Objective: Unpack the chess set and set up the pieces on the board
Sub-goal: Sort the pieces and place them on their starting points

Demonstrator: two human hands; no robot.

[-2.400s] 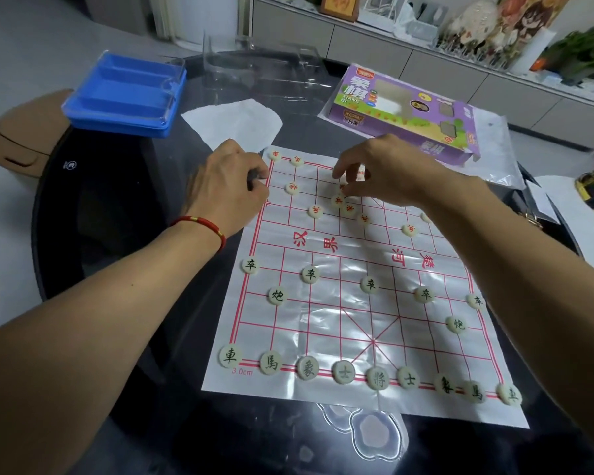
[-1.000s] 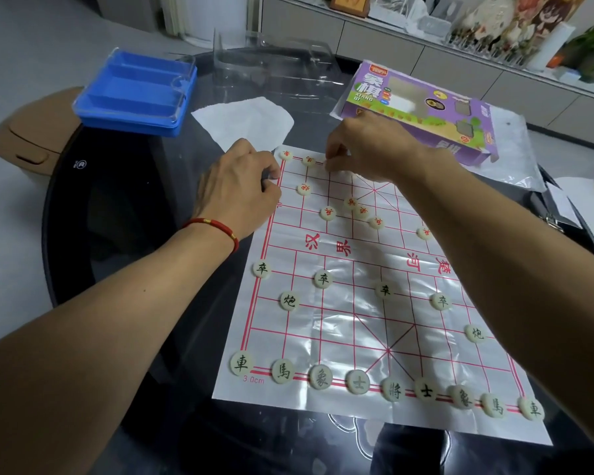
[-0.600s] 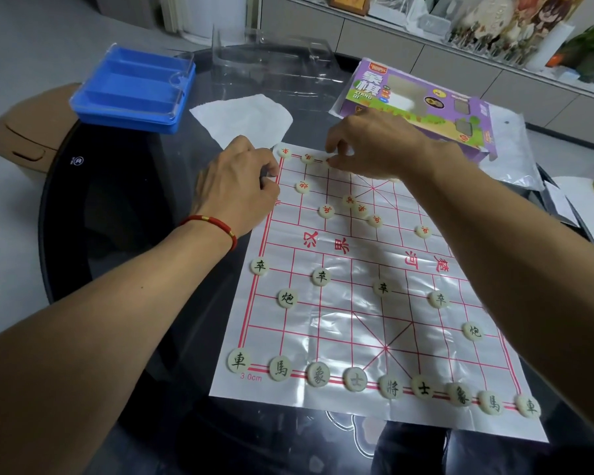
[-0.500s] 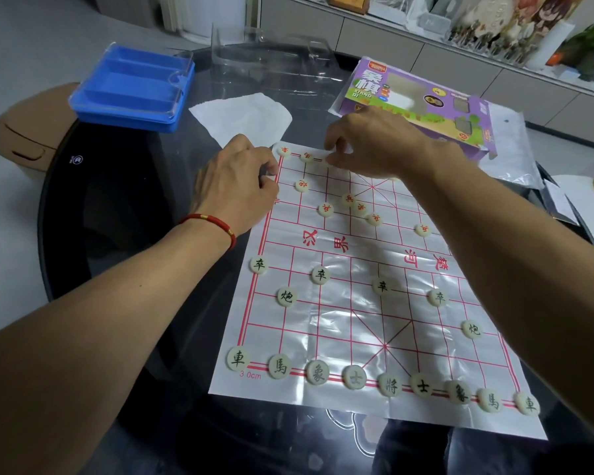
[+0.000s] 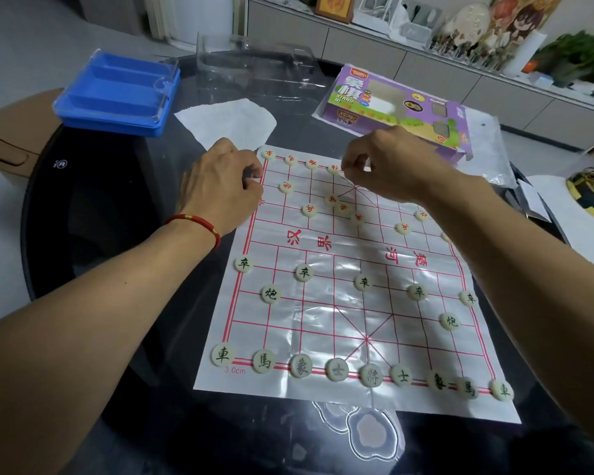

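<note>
R hand (image 5: 395,166) is hovering over the far row of the paper board (image 5: 343,323), fingertips pinched; contents too small to tell. L hand (image 5: 220,186), fingers curled, is resting at the board's far-left edge, w/ black pieces (image 5: 336,369) lining the near row.

Your board sheet (image 5: 340,303) lies flat on the counter (image 5: 100,207) in front of you. Its near edge carries a full row of pieces (image 5: 336,369), with more in the ranks behind. Your left hand (image 5: 220,186) rests at the sheet's far left corner, your right hand (image 5: 391,166) over its far edge. Behind the sheet lie a paper (image 5: 227,123), a tray (image 5: 117,94) to the left and a box (image 5: 398,108) to the right.
</note>
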